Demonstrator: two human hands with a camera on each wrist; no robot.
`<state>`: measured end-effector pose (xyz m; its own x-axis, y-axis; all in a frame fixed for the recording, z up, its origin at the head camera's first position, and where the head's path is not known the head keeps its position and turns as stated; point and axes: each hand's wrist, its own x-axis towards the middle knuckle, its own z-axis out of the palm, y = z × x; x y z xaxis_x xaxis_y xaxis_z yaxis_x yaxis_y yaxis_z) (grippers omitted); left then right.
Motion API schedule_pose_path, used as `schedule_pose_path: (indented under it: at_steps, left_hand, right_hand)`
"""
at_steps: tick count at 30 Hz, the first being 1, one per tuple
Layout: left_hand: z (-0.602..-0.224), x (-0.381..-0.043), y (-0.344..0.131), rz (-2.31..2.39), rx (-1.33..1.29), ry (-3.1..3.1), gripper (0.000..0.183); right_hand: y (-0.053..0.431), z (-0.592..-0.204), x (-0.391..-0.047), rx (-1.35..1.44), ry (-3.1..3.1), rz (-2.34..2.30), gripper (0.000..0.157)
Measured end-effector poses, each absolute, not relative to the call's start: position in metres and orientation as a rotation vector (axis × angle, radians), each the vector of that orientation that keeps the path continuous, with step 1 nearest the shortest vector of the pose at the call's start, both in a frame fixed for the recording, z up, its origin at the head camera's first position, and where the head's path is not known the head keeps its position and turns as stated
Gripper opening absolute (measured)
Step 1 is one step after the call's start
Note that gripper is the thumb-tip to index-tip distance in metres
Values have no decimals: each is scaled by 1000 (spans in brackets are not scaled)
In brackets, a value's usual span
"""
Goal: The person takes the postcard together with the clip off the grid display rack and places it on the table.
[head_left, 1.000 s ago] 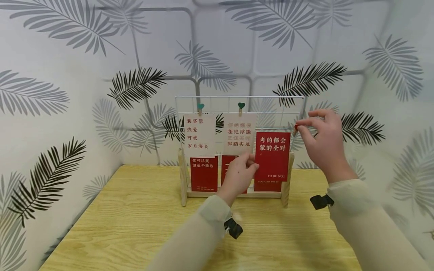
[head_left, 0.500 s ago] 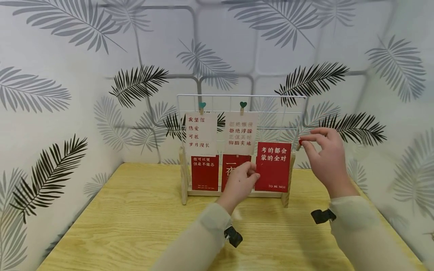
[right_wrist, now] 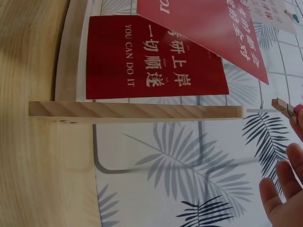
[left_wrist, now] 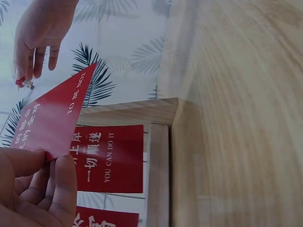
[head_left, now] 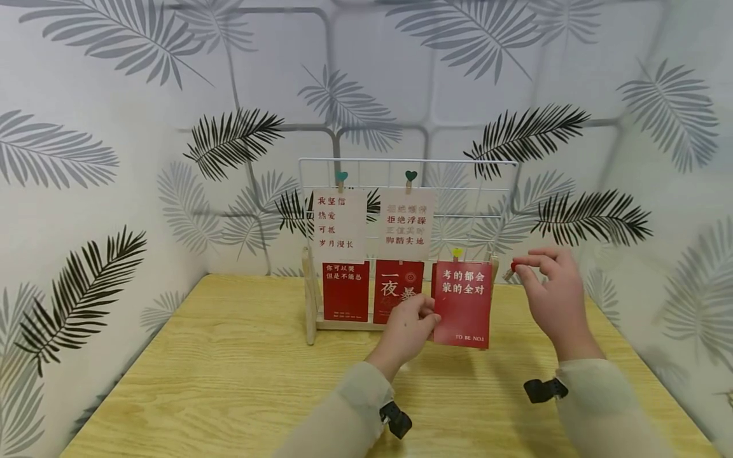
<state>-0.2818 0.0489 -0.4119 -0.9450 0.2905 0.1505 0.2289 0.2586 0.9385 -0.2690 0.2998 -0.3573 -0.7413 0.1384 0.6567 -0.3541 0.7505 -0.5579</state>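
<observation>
My left hand (head_left: pixel 405 332) pinches a red card (head_left: pixel 462 312) with white lettering by its left edge. In the left wrist view, the thumb lies on the card's face with fingers behind. My right hand (head_left: pixel 554 299) is to the right of the card, thumb and index finger pinching a small wooden clothespin (right_wrist: pixel 283 107) with a red heart. The held card is in front of a white wire rack (head_left: pixel 469 163) and overlaps a red card (left_wrist: pixel 111 158) hung in its lower row. A yellow clip (head_left: pixel 457 253) shows just above the held card.
Two white cards (head_left: pixel 340 222) hang from green heart clips (head_left: pixel 410 176) in the rack's upper row. Other red cards (head_left: pixel 346 299) hang below. Wooden side supports (head_left: pixel 310 305) hold the rack on the wood-grain table (head_left: pixel 229 381). A leaf-patterned wall (head_left: pixel 378 76) stands behind.
Both hands have moved down, bringing the red card and the clothespin lower. The card now covers the lower right card, and the yellow clip has come into view above it.
</observation>
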Motion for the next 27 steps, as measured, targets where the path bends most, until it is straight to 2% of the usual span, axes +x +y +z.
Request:
schedule_pose_path:
  at_steps: [14, 23, 27]
  left_hand:
    - [-441, -275, 49, 1791, 444, 2378, 5]
    - [-458, -268, 43, 1767, 433, 2318, 11]
    - [-464, -266, 42, 1767, 417, 2301, 10]
  right_hand:
    - [306, -399, -268, 79, -2277, 1036, 31]
    - [310, -416, -268, 13, -2345, 1048, 31]
    - [317, -423, -269, -54, -2430, 1112, 35]
